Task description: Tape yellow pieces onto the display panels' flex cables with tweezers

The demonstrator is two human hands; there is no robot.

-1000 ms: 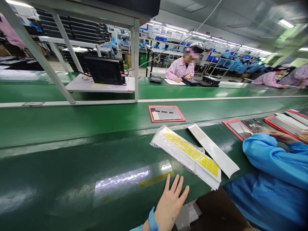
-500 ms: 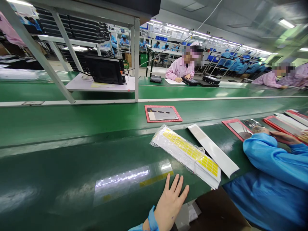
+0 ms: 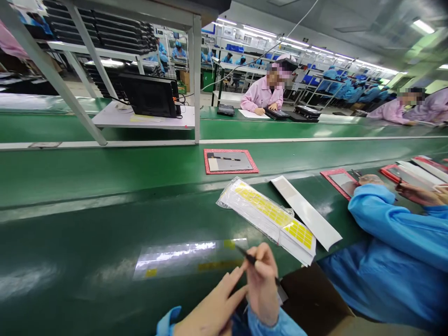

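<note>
My right hand (image 3: 263,285) is closed around a thin dark tool (image 3: 249,257), a pen or tweezers, whose tip points up and left over the table's near edge. My left hand (image 3: 212,307) lies just left of it with fingers stretched out, touching the right hand. Just beyond the tool tip, a clear film strip (image 3: 182,258) with small yellow tabs lies flat on the green table. To the right of the hands is a plastic bag of yellow label sheets (image 3: 269,216), and beside that a long white strip (image 3: 305,212).
A red-framed panel (image 3: 230,161) rides the green belt (image 3: 105,172) behind. A co-worker in a blue coat (image 3: 395,247) handles more red-framed panels at the right. A black monitor (image 3: 149,95) sits on a shelf. People in pink work across the line. A brown box (image 3: 311,298) stands below the table edge.
My right hand has come into view holding the dark tool. My left hand has left the table edge and drawn back against it. The red-framed panel has drifted left on the belt.
</note>
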